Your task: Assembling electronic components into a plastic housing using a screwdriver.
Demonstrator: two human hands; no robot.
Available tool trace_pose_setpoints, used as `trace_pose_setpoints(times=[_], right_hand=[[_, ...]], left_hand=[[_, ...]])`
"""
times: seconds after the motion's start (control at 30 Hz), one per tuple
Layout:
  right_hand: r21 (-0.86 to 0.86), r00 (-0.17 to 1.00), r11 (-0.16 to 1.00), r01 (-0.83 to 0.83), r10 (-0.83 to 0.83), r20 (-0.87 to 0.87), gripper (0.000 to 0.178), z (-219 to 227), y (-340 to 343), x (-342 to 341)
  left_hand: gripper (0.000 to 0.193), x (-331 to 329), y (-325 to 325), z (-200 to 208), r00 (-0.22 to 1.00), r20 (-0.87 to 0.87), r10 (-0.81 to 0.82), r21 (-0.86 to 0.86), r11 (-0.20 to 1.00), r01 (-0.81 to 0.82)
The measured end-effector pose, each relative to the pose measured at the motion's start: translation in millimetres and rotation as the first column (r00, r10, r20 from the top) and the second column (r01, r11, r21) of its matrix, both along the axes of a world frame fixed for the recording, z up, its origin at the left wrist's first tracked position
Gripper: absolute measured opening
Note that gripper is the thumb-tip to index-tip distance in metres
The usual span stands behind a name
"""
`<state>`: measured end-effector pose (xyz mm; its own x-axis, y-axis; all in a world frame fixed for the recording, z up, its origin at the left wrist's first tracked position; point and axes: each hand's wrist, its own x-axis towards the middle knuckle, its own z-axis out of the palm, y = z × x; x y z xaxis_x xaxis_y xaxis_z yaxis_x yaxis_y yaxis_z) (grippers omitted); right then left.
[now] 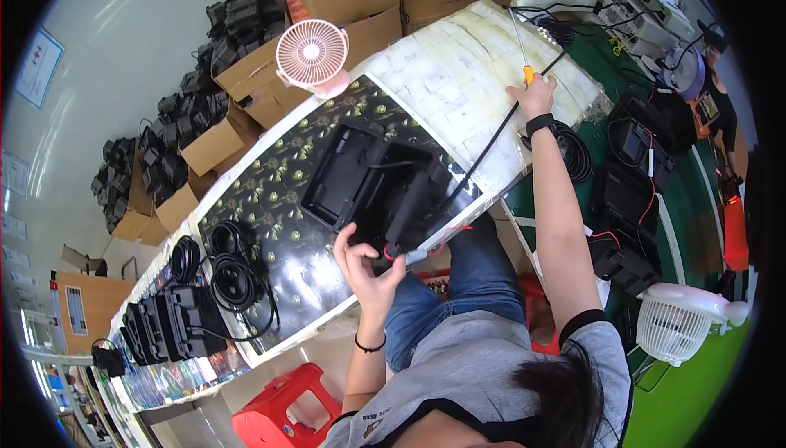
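My left hand [366, 261] grips the near edge of a black box-shaped device [385, 190] that lies on the dark patterned tabletop [270, 202]; red wires [449, 233] stick out by my fingers. My right hand [536, 94], a black watch on its wrist, is stretched far out over the white padded part of the table [446, 71] and holds a long screwdriver [521, 42] with an orange handle. A black cable [491, 141] runs from the device toward that hand.
A pink desk fan [313, 56] stands at the table's far edge. Coiled black cables [233, 272] and black units [168, 325] lie to the left. Cardboard boxes of black parts [221, 63] behind. Black units [626, 202], a white fan [679, 321] and a red stool [286, 407] nearby. Another person [720, 104] at right.
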<state>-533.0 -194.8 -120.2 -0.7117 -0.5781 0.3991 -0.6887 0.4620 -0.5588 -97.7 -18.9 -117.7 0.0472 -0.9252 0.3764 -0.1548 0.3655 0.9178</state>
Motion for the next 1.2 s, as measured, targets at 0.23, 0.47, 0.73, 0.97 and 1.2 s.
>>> trace_pose_setpoints(times=[0.23,0.47,0.73,0.97,1.2], right_hand=[[-0.198,0.994,0.977,0.077,-0.059,0.093,0.027,22.1,16.4,-3.1],[-0.365,0.826,0.746,-0.557,0.545,-0.146,0.017,144.9,68.7,125.7],[-0.15,0.796,0.785,-0.601,0.569,-0.207,0.035,170.4,116.2,179.1],[-0.708,-0.085,0.437,-0.555,0.817,0.571,0.031,101.5,83.7,222.8],[-0.418,0.26,0.557,-0.717,0.771,0.581,0.045,14.2,51.5,263.3]], left_hand=[[0.042,2.7,15.3,1.9,0.999,0.02,0.05,-0.061,0.997,-0.049],[0.048,35.5,4.9,2.4,0.953,0.215,0.214,-0.213,0.962,-0.168],[0.067,89.1,12.8,17.5,0.995,-0.006,0.096,-0.035,0.995,-0.096],[0.067,101.4,54.6,39.1,0.89,0.441,0.115,0.244,0.939,-0.243],[0.057,125.1,58.2,69.7,0.883,0.441,-0.159,0.093,0.987,0.131]])
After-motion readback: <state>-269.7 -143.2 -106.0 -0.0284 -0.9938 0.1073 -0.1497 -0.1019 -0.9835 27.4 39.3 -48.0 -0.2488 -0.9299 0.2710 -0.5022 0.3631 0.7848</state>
